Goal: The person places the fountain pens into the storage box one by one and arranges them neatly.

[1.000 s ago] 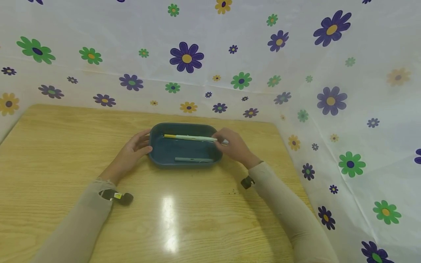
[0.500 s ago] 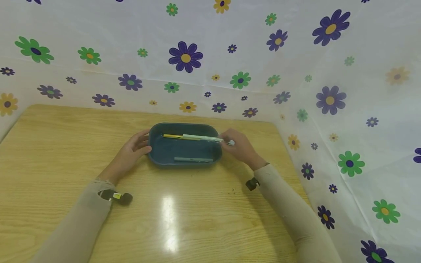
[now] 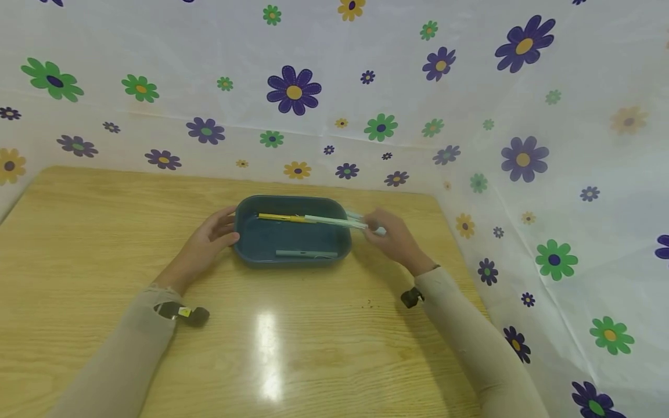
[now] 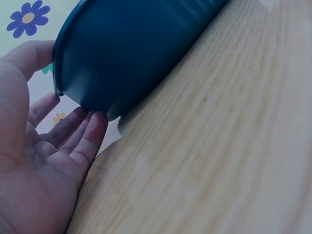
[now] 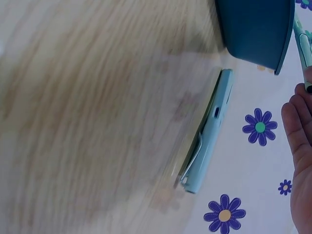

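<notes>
A dark blue oblong tray (image 3: pixel 292 262) stands on the wooden table. My left hand (image 3: pixel 209 235) rests loosely against its left end, thumb and fingertips touching the outer wall, as the left wrist view also shows. My right hand (image 3: pixel 389 232) pinches a pale green pen (image 3: pixel 334 222) that slants over the tray's right rim. A yellow pen (image 3: pixel 279 217) lies in the tray along the far side, partly behind the green one. A grey-blue pen (image 3: pixel 305 254) lies along the near side. In the right wrist view, a light blue pen with a clip (image 5: pixel 209 131) lies on the table beyond the tray.
The wooden table (image 3: pixel 209 371) spreads around the tray. A white flower-printed cloth (image 3: pixel 235 35) hangs behind the table and along its right side. A few small dark specks (image 3: pixel 368 305) mark the tabletop at the right.
My right hand has moved right and draws the pale green pen along, so more of the yellow pen shows. A light blue pen has come into sight right of the tray. The left hand stays put.
</notes>
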`<state>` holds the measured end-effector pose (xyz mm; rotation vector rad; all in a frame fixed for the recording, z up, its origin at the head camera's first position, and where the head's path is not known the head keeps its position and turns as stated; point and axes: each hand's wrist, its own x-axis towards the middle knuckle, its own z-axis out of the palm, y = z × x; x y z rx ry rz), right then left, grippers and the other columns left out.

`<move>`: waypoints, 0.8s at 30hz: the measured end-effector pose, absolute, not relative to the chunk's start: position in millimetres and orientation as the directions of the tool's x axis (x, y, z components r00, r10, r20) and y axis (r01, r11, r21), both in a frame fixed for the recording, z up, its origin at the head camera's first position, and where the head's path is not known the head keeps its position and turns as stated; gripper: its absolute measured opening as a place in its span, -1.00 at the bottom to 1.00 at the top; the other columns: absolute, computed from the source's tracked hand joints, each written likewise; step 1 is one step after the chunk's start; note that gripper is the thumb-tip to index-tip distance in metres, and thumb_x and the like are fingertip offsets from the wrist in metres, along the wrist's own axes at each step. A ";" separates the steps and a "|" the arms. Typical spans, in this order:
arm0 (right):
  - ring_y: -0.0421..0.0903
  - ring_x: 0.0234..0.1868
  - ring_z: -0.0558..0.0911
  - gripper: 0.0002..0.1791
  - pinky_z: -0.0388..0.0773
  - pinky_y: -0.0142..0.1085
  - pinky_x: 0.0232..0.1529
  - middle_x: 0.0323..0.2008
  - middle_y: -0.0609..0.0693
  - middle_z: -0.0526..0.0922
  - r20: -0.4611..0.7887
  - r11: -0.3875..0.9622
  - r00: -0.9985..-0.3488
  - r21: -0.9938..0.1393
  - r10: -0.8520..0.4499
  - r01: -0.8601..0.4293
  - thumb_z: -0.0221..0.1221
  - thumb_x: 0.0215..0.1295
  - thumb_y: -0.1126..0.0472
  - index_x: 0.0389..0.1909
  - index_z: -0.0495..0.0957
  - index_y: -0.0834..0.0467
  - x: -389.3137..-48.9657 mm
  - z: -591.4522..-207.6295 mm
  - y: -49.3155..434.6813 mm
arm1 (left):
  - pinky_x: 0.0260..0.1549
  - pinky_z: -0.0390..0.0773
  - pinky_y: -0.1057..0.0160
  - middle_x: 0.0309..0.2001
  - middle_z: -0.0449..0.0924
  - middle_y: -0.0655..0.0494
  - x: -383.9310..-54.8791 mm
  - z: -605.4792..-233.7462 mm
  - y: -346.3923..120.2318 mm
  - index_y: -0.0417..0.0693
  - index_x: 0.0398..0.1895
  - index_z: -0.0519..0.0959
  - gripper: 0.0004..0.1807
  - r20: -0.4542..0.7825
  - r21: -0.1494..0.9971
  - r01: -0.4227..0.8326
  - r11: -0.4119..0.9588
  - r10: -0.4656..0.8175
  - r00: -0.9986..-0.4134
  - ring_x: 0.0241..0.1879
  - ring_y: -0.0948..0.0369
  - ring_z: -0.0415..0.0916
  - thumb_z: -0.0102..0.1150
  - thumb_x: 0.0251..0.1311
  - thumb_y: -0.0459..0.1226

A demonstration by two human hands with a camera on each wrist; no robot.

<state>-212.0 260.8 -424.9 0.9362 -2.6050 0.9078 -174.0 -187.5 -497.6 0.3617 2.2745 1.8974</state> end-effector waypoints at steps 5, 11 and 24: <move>0.06 -0.28 0.64 -0.81 0.65 -0.02 -0.19 -0.28 0.12 0.68 0.407 0.620 -0.777 -0.469 -0.480 -0.629 0.32 0.25 0.47 -0.13 0.68 0.29 -209.2 -428.6 270.4 | 0.43 0.29 -0.22 0.57 0.19 -0.06 -173.5 -496.8 -187.9 0.28 0.67 0.05 -0.24 0.028 0.983 0.079 0.163 0.291 -0.956 0.51 -0.10 0.21 0.13 0.52 -0.05; 0.06 -0.24 0.67 -0.79 0.68 0.06 -0.18 -0.22 0.14 0.70 0.390 0.643 -0.804 -0.484 -0.449 -0.594 0.32 0.29 0.46 -0.06 0.67 0.29 -203.7 -429.4 281.1 | 0.42 0.32 -0.17 0.56 0.19 -0.06 -172.6 -495.2 -187.9 0.26 0.66 0.06 -0.25 0.023 0.986 0.069 0.152 0.284 -0.958 0.50 -0.09 0.22 0.14 0.53 -0.10; 0.03 -0.24 0.68 -0.81 0.68 0.11 -0.22 -0.19 0.11 0.71 0.383 0.668 -0.834 -0.501 -0.398 -0.550 0.30 0.35 0.41 -0.04 0.68 0.26 -196.2 -431.1 302.7 | 0.41 0.36 -0.10 0.55 0.20 -0.10 -174.3 -496.9 -188.2 0.22 0.66 0.07 -0.25 0.031 0.986 0.076 0.150 0.284 -0.958 0.50 -0.11 0.22 0.14 0.53 -0.09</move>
